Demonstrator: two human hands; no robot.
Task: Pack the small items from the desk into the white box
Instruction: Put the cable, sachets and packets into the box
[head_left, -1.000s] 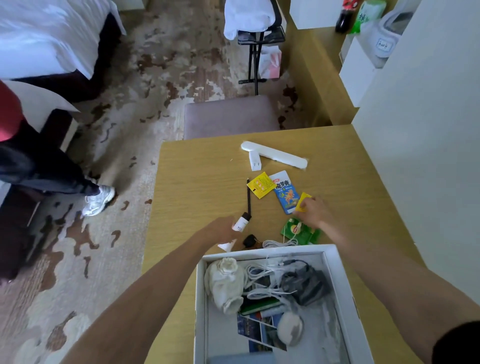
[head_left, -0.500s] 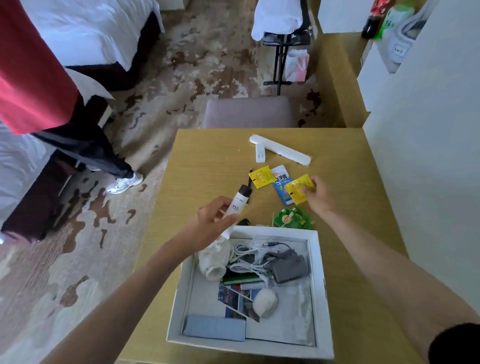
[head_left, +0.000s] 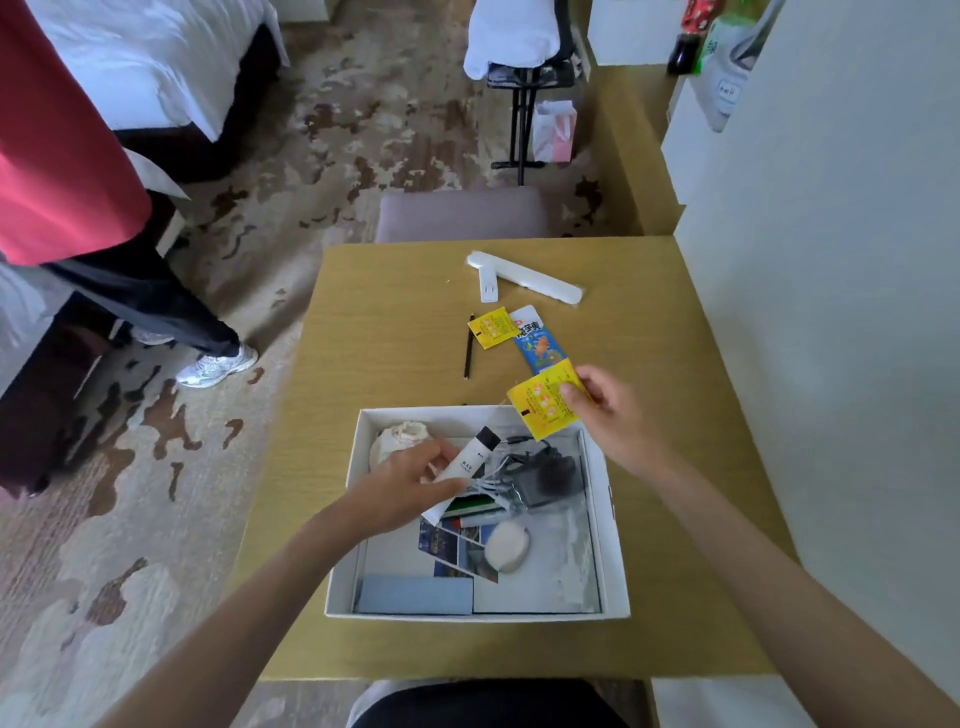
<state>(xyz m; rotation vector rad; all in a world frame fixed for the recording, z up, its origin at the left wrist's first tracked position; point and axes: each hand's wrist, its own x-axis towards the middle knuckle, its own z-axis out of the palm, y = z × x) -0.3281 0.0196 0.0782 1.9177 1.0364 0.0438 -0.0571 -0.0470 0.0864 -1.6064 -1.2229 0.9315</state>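
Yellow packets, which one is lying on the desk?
The far yellow packet, flat on the desk beside the blue packet. The near yellow packet is pinched in the right hand over the far corner of the white box.

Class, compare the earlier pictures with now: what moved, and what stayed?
The left hand lifted the white tube off the desk and brought it over the white box. The right hand picked up a yellow sachet and carried it toward the box. The other yellow sachet, blue packet and black pen stayed put.
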